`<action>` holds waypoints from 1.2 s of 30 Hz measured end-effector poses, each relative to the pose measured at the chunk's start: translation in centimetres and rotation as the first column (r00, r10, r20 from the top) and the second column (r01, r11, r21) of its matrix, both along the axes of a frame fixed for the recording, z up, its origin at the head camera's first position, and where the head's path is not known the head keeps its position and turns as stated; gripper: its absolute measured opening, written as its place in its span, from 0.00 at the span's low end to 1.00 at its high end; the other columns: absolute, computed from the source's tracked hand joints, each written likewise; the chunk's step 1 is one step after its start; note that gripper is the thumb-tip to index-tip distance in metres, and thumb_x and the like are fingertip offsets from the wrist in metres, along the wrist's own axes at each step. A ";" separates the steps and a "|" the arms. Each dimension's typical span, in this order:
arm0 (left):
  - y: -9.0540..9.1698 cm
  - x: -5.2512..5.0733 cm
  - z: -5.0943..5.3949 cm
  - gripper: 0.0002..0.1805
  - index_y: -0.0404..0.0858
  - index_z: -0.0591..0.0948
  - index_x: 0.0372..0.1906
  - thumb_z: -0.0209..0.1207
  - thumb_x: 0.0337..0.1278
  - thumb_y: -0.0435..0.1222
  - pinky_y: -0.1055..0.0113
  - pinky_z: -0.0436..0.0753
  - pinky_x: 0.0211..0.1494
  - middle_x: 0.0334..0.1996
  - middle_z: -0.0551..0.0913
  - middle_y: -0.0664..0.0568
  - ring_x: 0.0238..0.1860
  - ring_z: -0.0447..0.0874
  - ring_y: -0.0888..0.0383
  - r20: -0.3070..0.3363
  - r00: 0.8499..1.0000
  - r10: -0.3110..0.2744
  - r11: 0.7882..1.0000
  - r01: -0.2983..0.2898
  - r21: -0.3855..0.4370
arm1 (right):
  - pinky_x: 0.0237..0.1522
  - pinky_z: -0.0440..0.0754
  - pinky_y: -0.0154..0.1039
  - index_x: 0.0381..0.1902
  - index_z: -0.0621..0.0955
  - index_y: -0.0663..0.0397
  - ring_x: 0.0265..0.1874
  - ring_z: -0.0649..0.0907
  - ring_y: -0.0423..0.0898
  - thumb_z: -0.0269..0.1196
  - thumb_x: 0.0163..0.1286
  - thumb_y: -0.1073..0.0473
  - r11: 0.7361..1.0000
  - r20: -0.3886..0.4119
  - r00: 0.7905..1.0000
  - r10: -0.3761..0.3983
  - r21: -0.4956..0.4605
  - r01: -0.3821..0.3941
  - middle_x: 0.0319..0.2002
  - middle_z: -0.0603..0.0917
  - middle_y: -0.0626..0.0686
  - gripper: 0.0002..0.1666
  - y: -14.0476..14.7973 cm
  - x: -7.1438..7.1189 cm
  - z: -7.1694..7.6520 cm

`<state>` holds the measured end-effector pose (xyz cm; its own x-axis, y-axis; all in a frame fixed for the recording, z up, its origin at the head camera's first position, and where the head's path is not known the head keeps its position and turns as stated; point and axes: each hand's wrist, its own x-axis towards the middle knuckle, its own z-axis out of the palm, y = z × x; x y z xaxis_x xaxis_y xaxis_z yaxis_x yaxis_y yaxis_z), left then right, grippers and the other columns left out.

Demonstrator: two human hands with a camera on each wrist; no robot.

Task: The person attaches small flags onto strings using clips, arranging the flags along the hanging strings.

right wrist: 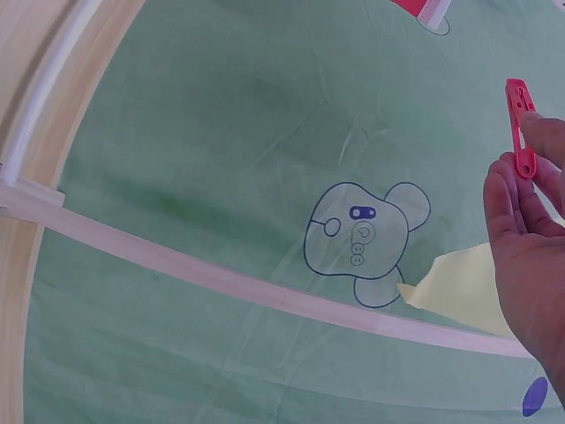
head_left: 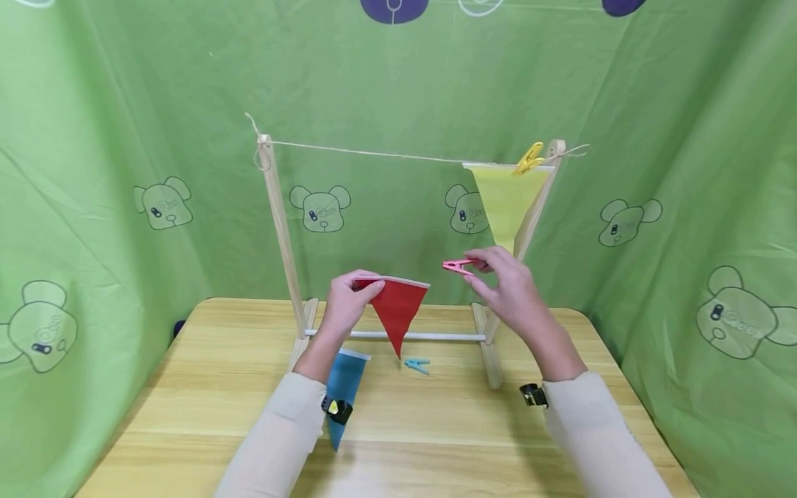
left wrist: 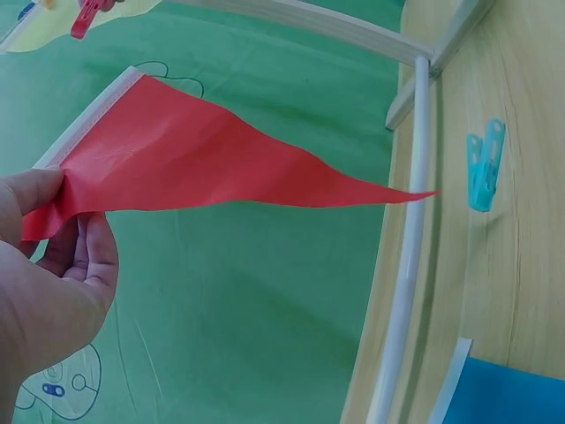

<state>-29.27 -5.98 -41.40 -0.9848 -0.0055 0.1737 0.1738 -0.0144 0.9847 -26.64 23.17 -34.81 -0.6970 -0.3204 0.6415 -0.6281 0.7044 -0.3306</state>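
Note:
My left hand (head_left: 349, 299) pinches a red triangular pennant (head_left: 398, 304) by the left end of its white-edged top, and the point hangs down over the table. To the right, my right hand (head_left: 507, 283) holds a pink clothespin (head_left: 457, 266) between thumb and fingers. Both hands are below a string (head_left: 373, 151) tied between two wooden posts. A yellow pennant (head_left: 507, 197) hangs at the string's right end, with a yellow clothespin (head_left: 529, 159) on its top edge. On the table lie a blue clothespin (head_left: 417, 365) and, partly hidden by my left forearm, a blue pennant (head_left: 349, 380).
The wooden stand has a left post (head_left: 281, 228), a right post (head_left: 537, 207) and a white crossbar (head_left: 411, 336) low between its feet. It stands toward the back of the wooden table (head_left: 423, 443). Green printed curtain (head_left: 386, 83) surrounds the table at the back and sides.

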 end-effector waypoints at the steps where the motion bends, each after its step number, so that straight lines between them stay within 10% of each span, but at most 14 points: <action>1: 0.1 0.0 0.0 0.10 0.34 0.89 0.46 0.70 0.62 0.33 0.70 0.86 0.41 0.41 0.88 0.45 0.37 0.84 0.57 0.000 1.000 -0.002 1.000 0.002 0.006 | 0.51 0.87 0.51 0.57 0.82 0.61 0.45 0.85 0.52 0.72 0.64 0.69 1.000 0.000 1.000 -0.001 -0.001 0.001 0.49 0.85 0.57 0.23 0.0 0.0 0.1; 36: 1.0 -0.1 2.7 0.10 0.31 0.89 0.47 0.69 0.62 0.31 0.70 0.87 0.41 0.40 0.89 0.48 0.38 0.85 0.57 -0.047 0.999 -0.027 0.996 0.031 0.078 | 0.48 0.86 0.52 0.52 0.84 0.60 0.43 0.84 0.53 0.74 0.63 0.67 0.999 -0.042 0.999 0.017 0.044 -0.015 0.43 0.85 0.57 0.19 0.3 0.3 3.9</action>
